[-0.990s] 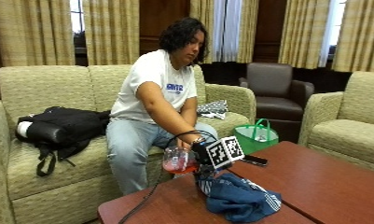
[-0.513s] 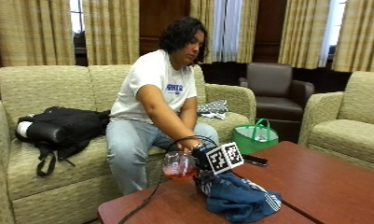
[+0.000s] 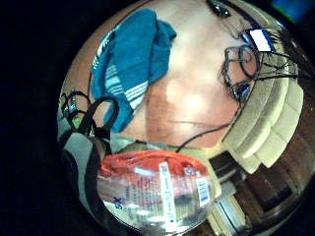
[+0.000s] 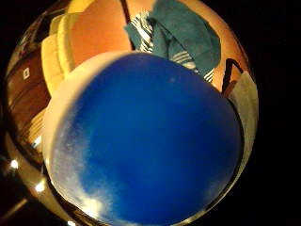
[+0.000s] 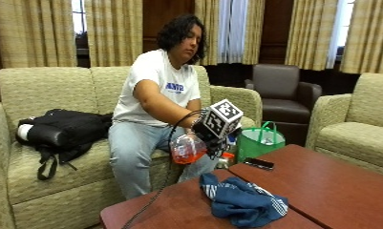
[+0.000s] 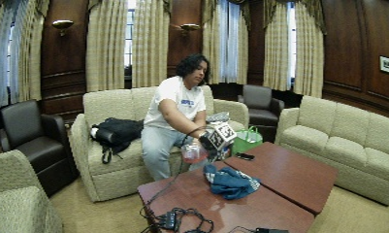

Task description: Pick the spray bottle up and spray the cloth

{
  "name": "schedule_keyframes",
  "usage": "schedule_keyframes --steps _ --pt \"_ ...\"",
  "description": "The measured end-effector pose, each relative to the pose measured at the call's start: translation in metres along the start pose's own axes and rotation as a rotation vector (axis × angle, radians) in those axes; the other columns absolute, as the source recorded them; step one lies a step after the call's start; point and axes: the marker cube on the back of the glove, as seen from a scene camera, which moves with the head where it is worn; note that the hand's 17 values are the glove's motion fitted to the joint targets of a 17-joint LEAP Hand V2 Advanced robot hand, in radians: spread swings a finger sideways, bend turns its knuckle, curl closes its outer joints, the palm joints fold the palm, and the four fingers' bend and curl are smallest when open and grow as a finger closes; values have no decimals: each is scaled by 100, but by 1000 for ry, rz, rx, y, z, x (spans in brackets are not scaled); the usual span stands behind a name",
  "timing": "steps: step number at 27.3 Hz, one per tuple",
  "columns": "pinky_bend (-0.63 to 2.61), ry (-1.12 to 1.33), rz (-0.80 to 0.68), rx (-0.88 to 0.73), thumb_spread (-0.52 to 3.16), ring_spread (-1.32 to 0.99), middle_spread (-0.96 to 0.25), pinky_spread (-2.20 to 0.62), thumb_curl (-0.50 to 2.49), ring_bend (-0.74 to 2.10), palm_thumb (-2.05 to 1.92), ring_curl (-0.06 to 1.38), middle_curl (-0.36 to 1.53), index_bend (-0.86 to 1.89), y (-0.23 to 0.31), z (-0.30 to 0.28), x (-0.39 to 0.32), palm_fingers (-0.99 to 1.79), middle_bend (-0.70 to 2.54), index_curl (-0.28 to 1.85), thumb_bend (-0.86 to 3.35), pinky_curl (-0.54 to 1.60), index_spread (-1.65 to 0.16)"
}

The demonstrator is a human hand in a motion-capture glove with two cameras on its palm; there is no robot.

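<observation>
The bottle [image 5: 187, 149], clear with red liquid, is off the table — held up in the gloved right hand [image 5: 211, 138], whose fingers curl round its upper part. It hangs above the table's near edge, just short of the cloth [image 5: 242, 201]. The little-finger palm view shows the bottle [image 3: 157, 189] close under the palm, with the cloth [image 3: 129, 61] beyond it. The blue cloth lies crumpled on the table [image 5: 331, 188] near the person, within reach of a spray. Judging by this, the pick-up is done; next the nozzle must face the cloth. A phone [image 5: 258, 163] lies beyond.
</observation>
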Motion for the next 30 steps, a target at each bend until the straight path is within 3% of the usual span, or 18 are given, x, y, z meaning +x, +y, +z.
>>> schedule_keyframes --steps 8,15,23,30 --pt "39 -253 -187 239 28 -19 -22 -26 78 68 91 45 51 29 49 -22 -7 138 58 55 -3 37 -28" --pt "39 -542 -319 436 28 -19 -22 -26 79 67 92 45 51 29 73 3 -23 138 58 55 -3 38 -27" --pt "39 -810 -476 462 28 -19 -22 -26 79 67 92 45 51 29 67 70 -99 138 58 55 -3 38 -27" --pt "39 -897 -528 487 28 -19 -22 -26 79 67 92 45 51 29 38 124 -157 138 58 55 -3 38 -27"
